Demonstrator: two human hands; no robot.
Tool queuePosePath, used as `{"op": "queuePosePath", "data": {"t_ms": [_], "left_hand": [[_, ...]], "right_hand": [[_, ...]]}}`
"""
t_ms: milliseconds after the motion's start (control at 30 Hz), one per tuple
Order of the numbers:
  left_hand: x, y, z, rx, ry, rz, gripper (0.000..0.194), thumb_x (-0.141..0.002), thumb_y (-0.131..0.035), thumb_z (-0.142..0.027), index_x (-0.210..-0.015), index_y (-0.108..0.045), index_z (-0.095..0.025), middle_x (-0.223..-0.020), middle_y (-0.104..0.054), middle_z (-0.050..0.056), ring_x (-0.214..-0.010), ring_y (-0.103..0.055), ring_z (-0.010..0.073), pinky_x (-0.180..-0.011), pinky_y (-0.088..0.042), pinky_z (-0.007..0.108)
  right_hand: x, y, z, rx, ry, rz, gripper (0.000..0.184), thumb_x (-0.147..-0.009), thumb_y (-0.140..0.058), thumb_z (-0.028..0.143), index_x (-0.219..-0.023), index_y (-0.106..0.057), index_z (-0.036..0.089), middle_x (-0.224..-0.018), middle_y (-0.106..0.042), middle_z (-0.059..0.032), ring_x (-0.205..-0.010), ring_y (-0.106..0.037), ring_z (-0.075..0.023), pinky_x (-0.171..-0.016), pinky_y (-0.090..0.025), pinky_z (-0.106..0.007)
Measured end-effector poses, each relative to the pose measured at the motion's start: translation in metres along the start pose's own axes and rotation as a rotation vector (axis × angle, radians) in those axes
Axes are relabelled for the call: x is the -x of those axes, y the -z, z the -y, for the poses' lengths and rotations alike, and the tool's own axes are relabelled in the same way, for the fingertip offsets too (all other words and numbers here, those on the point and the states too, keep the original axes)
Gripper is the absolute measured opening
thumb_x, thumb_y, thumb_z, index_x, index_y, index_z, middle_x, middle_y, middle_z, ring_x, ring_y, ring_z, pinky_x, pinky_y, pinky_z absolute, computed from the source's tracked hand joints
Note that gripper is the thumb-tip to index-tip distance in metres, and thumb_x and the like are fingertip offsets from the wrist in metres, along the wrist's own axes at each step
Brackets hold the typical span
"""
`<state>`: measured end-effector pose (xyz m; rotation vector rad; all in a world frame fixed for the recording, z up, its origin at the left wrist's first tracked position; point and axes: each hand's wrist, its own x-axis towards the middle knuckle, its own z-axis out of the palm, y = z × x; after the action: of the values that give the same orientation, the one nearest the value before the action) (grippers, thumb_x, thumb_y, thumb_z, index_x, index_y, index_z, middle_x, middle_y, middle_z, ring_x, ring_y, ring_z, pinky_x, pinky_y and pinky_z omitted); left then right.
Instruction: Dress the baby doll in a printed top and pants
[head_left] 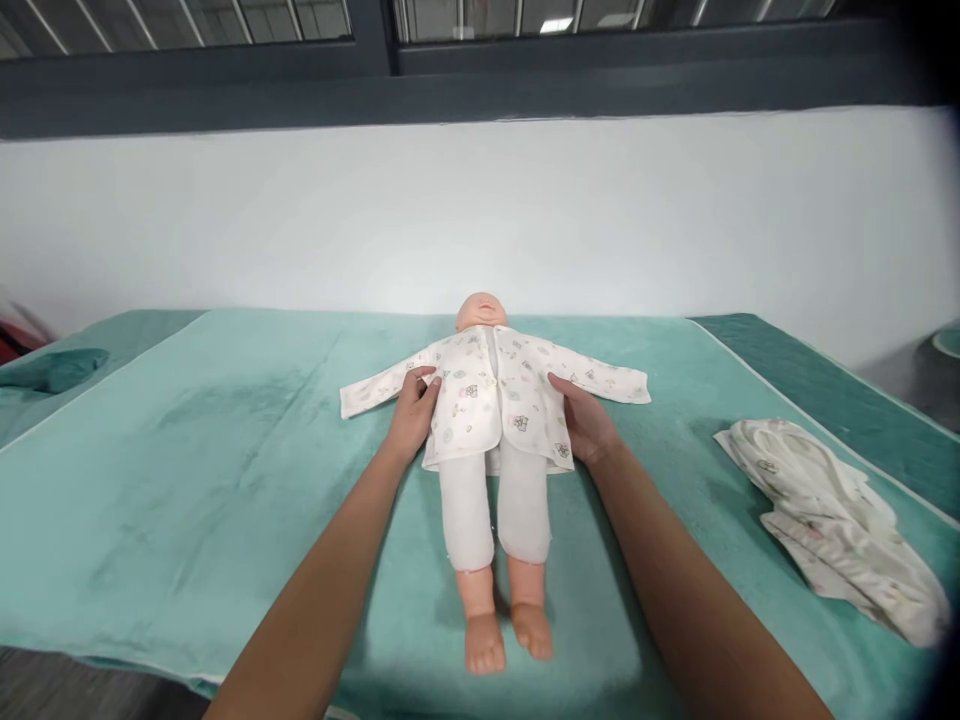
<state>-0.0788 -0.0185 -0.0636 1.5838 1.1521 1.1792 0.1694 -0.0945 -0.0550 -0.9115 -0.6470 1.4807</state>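
Note:
A baby doll (474, 510) lies on its back, head toward the wall and bare feet toward me. It wears a white printed jacket (469, 395), with both sleeves stretched out sideways and the two front edges nearly meeting at the middle. White cloth covers its legs down to the shins. My left hand (411, 412) is closed against the left side of the doll's torso, below the sleeve. On the opposite side, my right hand (587, 425) grips the torso with the thumb on the jacket; its other fingers are largely hidden.
A green cloth-covered table (225, 480) carries the doll. A crumpled white printed garment (832, 525) lies on its right part. Behind the table rises a white wall (480, 215) below a dark window frame (375, 90). Something red (15, 340) shows at the left edge.

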Motion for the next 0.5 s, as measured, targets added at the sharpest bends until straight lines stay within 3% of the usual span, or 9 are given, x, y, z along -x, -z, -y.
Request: {"op": "queuePosePath", "data": {"t_ms": [133, 300, 400, 500], "left_hand": [[-0.002, 0.003, 0.004, -0.044, -0.026, 0.011, 0.039, -0.092, -0.053, -0.047, -0.125, -0.054, -0.025, -0.084, -0.06, 0.0, -0.077, -0.055, 0.0157, -0.071, -0.043, 0.028], [0.015, 0.012, 0.002, -0.158, -0.057, -0.04, 0.04, -0.093, -0.052, -0.047, -0.126, -0.06, -0.025, -0.104, -0.069, 0.005, -0.097, -0.061, 0.021, -0.09, -0.046, 0.036], [0.038, 0.022, -0.001, -0.204, -0.056, -0.02, 0.042, -0.094, -0.05, -0.047, -0.128, -0.061, -0.025, -0.115, -0.069, 0.007, -0.105, -0.063, 0.0236, -0.098, -0.045, 0.041], [0.063, 0.028, -0.005, -0.236, -0.149, 0.003, 0.04, -0.094, -0.052, -0.044, -0.128, -0.059, -0.024, -0.127, -0.064, 0.01, -0.118, -0.059, 0.025, -0.102, -0.044, 0.043]], "right_hand": [[-0.003, 0.01, 0.001, 0.054, 0.084, 0.006, 0.041, -0.087, -0.051, 0.051, -0.112, -0.065, 0.021, -0.109, -0.074, -0.0103, -0.116, -0.065, -0.0315, -0.096, -0.053, -0.055], [0.007, 0.039, 0.013, -0.201, 0.322, -0.183, 0.021, -0.085, -0.05, 0.037, -0.101, -0.057, 0.024, -0.114, -0.07, -0.0095, -0.116, -0.064, -0.0229, -0.103, -0.051, -0.05], [0.031, 0.06, 0.017, -0.233, 0.384, -0.351, 0.019, -0.083, -0.053, 0.029, -0.101, -0.054, 0.026, -0.12, -0.067, -0.0078, -0.116, -0.064, -0.0184, -0.107, -0.048, -0.046], [0.073, 0.077, 0.012, 0.015, 0.466, -0.531, 0.036, -0.077, -0.065, 0.029, -0.111, -0.054, 0.027, -0.132, -0.062, -0.0077, -0.123, -0.06, -0.0205, -0.112, -0.043, -0.046]]}}
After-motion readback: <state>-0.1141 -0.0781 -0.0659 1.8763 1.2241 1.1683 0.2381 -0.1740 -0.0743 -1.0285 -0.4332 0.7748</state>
